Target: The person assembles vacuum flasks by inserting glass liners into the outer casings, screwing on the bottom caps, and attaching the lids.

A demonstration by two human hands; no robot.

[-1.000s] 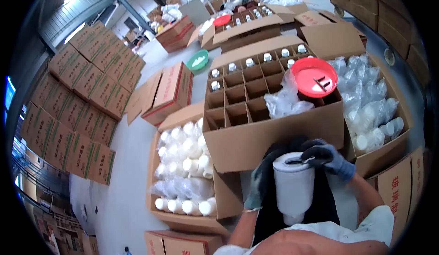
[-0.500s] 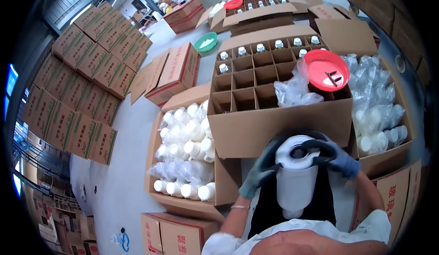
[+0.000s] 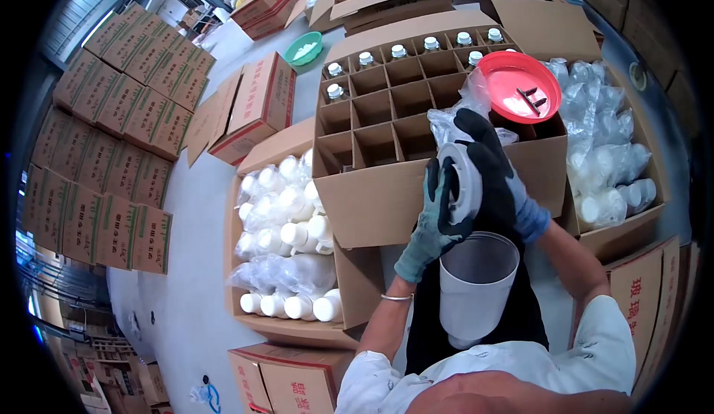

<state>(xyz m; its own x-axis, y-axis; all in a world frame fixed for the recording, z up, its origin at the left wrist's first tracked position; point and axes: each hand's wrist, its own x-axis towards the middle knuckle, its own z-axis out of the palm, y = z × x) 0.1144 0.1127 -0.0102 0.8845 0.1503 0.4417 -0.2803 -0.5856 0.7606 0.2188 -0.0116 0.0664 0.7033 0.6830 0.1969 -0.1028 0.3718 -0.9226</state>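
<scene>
Gloved in grey-green and black, my left hand (image 3: 439, 221) grips the left side of a white ring-shaped lid (image 3: 467, 183). My right hand (image 3: 494, 172), in a blue-grey and black glove, is at the lid's right side, fingers raised; its exact contact is hidden. Below them a white cylindrical container (image 3: 478, 288) stands open-topped between my legs. Just beyond my hands is a divided carton (image 3: 372, 206) with capped bottles (image 3: 399, 51) in its back cells. Clear plastic bags (image 3: 446, 125) and a red tray (image 3: 518, 87) holding small dark pieces rest on it.
At the left, a carton (image 3: 361, 280) holds white bottles (image 3: 297, 235). Plastic-wrapped cups (image 3: 606, 139) fill another carton at the right. Farther off are a green basin (image 3: 303, 48), a closed carton (image 3: 260, 105) and stacked cartons (image 3: 126, 117). Another carton (image 3: 290, 377) sits at the lower left.
The lid has come off the container and is now tilted up between my hands above it. The container's mouth is uncovered. The camera view has shifted.
</scene>
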